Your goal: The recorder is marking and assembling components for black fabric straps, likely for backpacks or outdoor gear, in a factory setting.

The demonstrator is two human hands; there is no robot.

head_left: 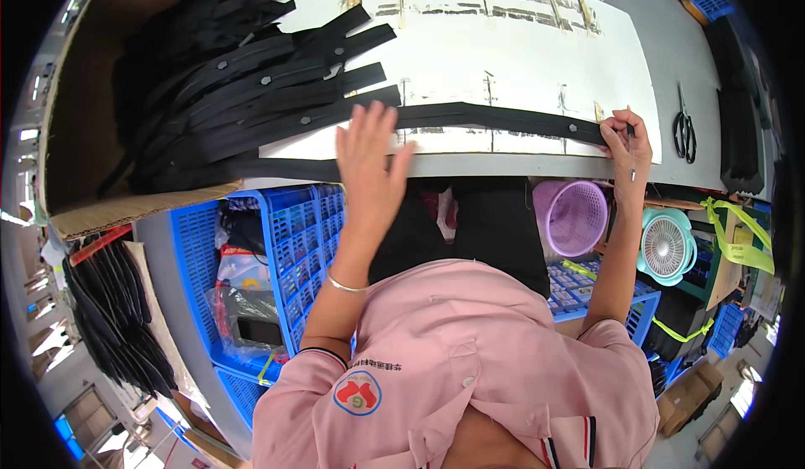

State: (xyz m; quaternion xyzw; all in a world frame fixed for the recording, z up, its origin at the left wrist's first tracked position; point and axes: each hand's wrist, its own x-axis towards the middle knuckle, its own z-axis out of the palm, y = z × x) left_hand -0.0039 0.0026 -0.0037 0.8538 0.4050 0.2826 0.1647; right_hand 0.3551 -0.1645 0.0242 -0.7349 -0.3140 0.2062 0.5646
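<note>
A long black zipper [495,117] lies flat across the white board [520,58], a small grey slider near its right end. My right hand [627,138] pinches that end between thumb and fingers. A thin dark piece and a small metal tip show at this hand too; I cannot make out what they belong to. My left hand [369,155] is spread flat, fingers stretched, over the zipper's left part and the edge of the pile. Several more black zippers [243,79] lie heaped at the left, their ends fanned onto the board.
An open cardboard box [80,108] surrounds the pile's left side. Black-handled scissors [685,134] lie right of the board, beside a black bundle [740,125]. Below the table edge are blue crates [306,251], a purple basket [574,217] and a small turquoise fan [667,247].
</note>
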